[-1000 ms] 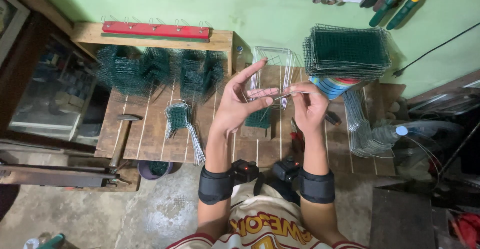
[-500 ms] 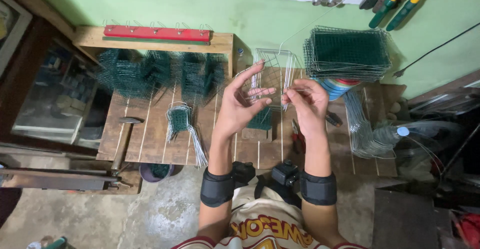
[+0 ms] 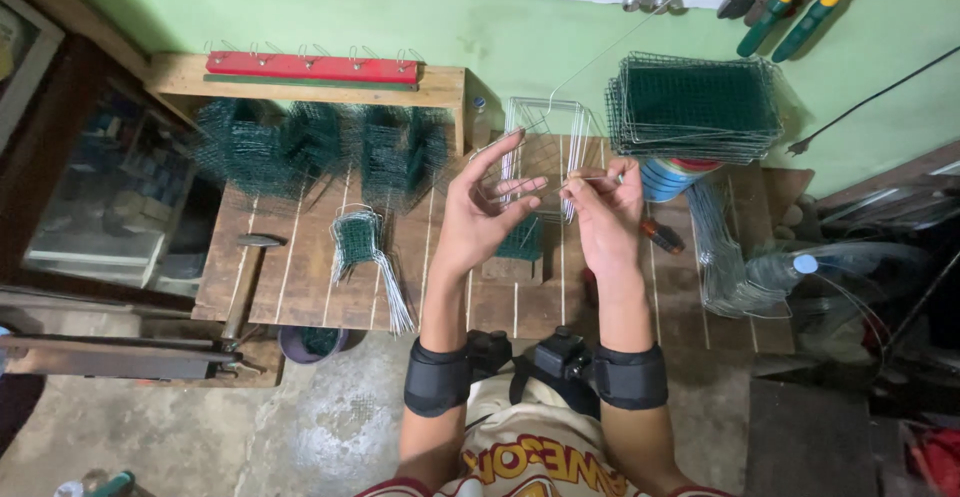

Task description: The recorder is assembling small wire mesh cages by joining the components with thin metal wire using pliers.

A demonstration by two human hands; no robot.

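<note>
Both hands raised above the slatted wooden worktop (image 3: 300,287), palms facing each other, close but apart. Left hand (image 3: 478,219) — fingers spread and loose, grip released; its fingertips lie against a thin bent silver wire piece (image 3: 520,172), whether touching or just in front I cannot tell. Right hand (image 3: 606,215) — thumb and forefinger pinched on the end of the same wire near its right side; other fingers curled in. Wire piece sits in the air between the two hands, above the worktop's middle boards.

Directly behind the hands: a clear wire-frame box shape (image 3: 548,127) standing on the worktop. Below the left hand, a small block of green mesh (image 3: 521,240) on the boards. Just right of the right hand, a tool with red and black handle (image 3: 662,235) lying flat.

Left half of worktop: row of dark green mesh cages (image 3: 320,147), bunched together at the rear; in front of them one small green mesh bundle with loose silver wires (image 3: 365,257) fanning toward the front edge. A hammer (image 3: 248,277) lies at the left edge.

Rear right: stack of flat green mesh panels (image 3: 695,105) resting on a coloured round tin (image 3: 672,175). Loose wire loops (image 3: 725,267) hang at the right edge.

Black wrist bands (image 3: 630,375) on both forearms.
</note>
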